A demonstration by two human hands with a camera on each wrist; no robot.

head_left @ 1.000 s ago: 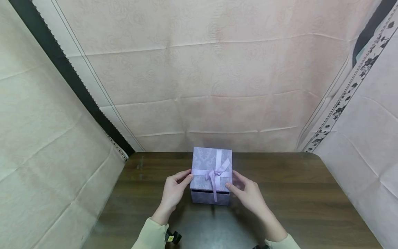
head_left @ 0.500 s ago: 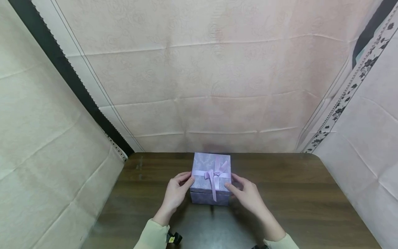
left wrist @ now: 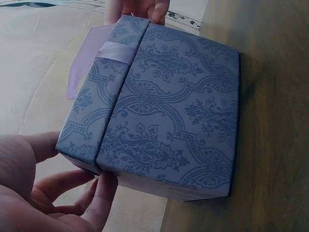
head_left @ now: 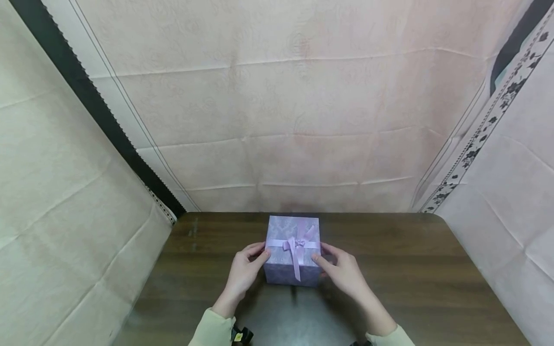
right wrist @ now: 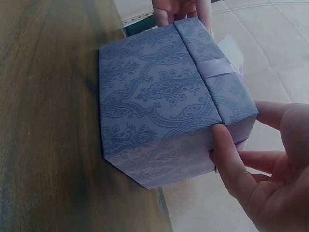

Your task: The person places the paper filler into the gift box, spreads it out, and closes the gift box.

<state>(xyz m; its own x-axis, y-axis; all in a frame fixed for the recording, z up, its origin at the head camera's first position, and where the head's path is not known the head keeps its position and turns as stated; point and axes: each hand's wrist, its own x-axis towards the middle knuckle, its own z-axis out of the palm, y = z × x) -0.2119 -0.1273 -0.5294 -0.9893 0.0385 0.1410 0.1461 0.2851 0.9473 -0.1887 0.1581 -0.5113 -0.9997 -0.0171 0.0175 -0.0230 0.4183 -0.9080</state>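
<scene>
A lavender gift box (head_left: 277,275) with a damask pattern stands on the table near its far edge. Its lid (head_left: 279,228) sits level on the body, tied with a pale purple ribbon bow (head_left: 298,243). My left hand (head_left: 242,274) grips the lid at its left side, thumb on the near top edge. On the opposite side my right hand (head_left: 346,274) holds it the same way. Both wrist views show a thin seam between lid and body (left wrist: 174,101). There, one fingertip of each hand (right wrist: 275,164) lies right at that seam by the box's corner.
The dark brown wooden table (head_left: 207,283) runs out on both sides of the box. Behind it hangs a pale cloth (head_left: 277,105), with more cloth panels at left and right. A black wrist device (head_left: 242,335) sits at the left cuff.
The lid's far side has come down and the dark gap under its near edge has closed, so the lid now lies level. Both hands have stayed at its sides, shifting slightly.
</scene>
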